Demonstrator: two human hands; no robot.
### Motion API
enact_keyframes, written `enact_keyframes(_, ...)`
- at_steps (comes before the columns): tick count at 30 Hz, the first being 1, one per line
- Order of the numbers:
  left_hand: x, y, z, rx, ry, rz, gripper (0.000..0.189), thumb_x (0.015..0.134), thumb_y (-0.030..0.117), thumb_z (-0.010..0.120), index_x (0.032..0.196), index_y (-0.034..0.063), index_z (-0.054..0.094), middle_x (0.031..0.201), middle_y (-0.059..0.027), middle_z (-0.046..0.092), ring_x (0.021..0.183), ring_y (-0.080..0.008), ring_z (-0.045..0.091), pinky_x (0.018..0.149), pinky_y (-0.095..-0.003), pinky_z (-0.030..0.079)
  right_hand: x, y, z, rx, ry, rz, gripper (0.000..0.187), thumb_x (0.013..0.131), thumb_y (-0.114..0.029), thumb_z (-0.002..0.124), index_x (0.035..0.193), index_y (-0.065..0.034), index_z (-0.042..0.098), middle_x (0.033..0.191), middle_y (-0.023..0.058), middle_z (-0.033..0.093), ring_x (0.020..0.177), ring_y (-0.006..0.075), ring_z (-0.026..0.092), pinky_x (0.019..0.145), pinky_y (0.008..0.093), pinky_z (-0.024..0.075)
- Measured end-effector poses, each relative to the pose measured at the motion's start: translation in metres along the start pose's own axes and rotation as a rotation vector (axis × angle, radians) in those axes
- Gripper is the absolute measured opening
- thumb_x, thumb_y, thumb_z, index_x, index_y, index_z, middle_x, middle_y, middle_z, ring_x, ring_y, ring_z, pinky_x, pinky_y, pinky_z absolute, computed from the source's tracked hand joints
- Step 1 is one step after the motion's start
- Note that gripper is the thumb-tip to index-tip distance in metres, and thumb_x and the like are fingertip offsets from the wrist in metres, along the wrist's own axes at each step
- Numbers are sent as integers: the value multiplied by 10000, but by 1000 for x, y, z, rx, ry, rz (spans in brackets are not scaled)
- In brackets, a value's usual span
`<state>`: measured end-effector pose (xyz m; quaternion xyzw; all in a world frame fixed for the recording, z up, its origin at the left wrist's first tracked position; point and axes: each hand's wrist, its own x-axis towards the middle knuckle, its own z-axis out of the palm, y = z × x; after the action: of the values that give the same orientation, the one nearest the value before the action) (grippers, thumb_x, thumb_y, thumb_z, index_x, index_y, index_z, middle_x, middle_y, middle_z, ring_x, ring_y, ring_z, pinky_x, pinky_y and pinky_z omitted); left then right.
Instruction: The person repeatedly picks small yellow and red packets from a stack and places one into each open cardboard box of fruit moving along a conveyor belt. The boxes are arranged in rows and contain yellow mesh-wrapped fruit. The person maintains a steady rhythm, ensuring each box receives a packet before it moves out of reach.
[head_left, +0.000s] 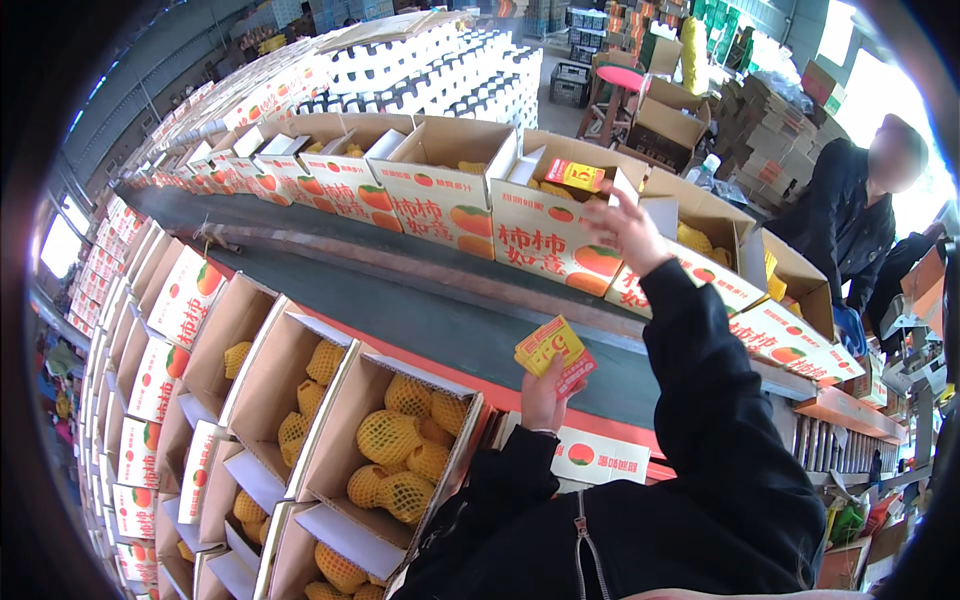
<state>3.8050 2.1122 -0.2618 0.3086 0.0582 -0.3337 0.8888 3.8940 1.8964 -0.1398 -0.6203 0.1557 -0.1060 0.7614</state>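
My left hand (546, 397) holds a stack of yellow and red printed cards (556, 354) above the dark green conveyor belt (450, 300). My right hand (626, 225), fingers spread, is over the near edge of an open cardboard fruit box (555, 232) on the far side of the belt. A similar card (574, 175) lies in that box, just beyond my right fingertips and apart from them. Near my left arm, an open carton holds fruit in yellow foam nets (390, 435).
Open fruit boxes (442, 210) line the belt's far side, with more cartons (255, 360) at left. White crates (427, 67) are stacked behind. A person in dark clothes (840, 202) stands at right, near a roller conveyor (847, 446). A pink-topped stool (621, 78) stands beyond.
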Motion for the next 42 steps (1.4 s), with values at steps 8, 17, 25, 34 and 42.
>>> enact_keyframes(8,8,31,-14,82,-17,67,297,928,182,528,1183,34,486,1006,-77,618,799,-159,646,606,-270,536,-70,64,45,-623,-454,-101,177,820,-81,668,977,-28,606,818,-15,572,743,56,541,688,203,466)
enact_keyframes(17,25,71,-46,-67,-14,112,286,908,131,529,1167,17,488,1044,-72,604,839,-142,629,659,-254,520,-46,27,94,-236,-597,111,152,868,-31,595,1005,-49,532,775,-20,573,719,24,536,611,177,446)
enact_keyframes(25,35,111,-63,75,33,-68,325,920,204,536,1220,88,486,1059,-96,621,951,-207,613,678,-285,476,85,-13,159,43,-319,-20,359,905,-110,544,1242,4,503,1091,88,615,953,134,621,782,228,505)
enact_keyframes(34,39,150,-76,126,24,-42,340,909,207,555,1216,77,486,1041,-84,630,927,-183,630,639,-256,494,46,36,175,-239,-485,-106,558,851,-115,627,1329,-73,340,1065,135,581,902,167,584,728,259,496)
enact_keyframes(42,30,185,-78,346,-120,-8,357,889,263,591,1166,52,518,991,-54,640,876,-143,640,654,-235,499,-19,66,208,-683,-235,-113,165,765,-100,716,786,0,586,625,25,540,557,81,522,499,230,431)
